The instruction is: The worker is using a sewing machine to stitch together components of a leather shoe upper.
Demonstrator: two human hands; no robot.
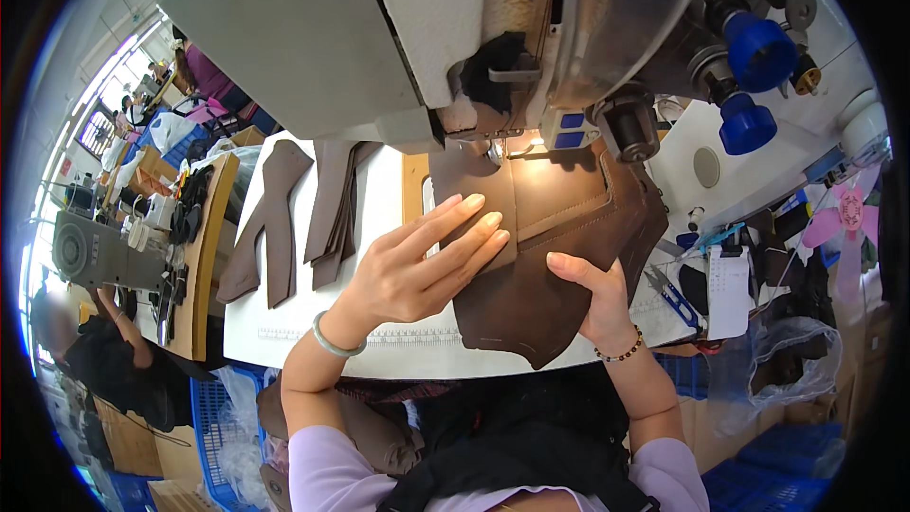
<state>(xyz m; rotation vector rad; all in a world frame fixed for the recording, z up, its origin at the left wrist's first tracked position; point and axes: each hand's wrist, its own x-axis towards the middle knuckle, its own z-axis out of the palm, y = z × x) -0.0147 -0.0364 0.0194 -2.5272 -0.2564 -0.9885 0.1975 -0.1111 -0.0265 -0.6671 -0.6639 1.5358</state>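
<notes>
Under the head of a sewing machine (pixel 313 38) lies a brown leather piece (pixel 531 294) with pale stitch lines and a rectangular stitched section. My left hand (pixel 417 261) rests flat on its left part, fingers stretched toward the lit needle area (pixel 498 154). My right hand (pixel 602 299) pinches the near right edge, thumb on top and the other fingers mostly hidden underneath. The leather's far part passes beneath the presser foot area, where the machine hides some of it.
Brown leather strips (pixel 332 213) lie on the white table (pixel 389 346) to the left. Blue-handled snips (pixel 675 299) and a white paper tag (pixel 728 292) are at the right. Blue knobs (pixel 758 52) jut from the machine. A person in black (pixel 123 360) sits at the left.
</notes>
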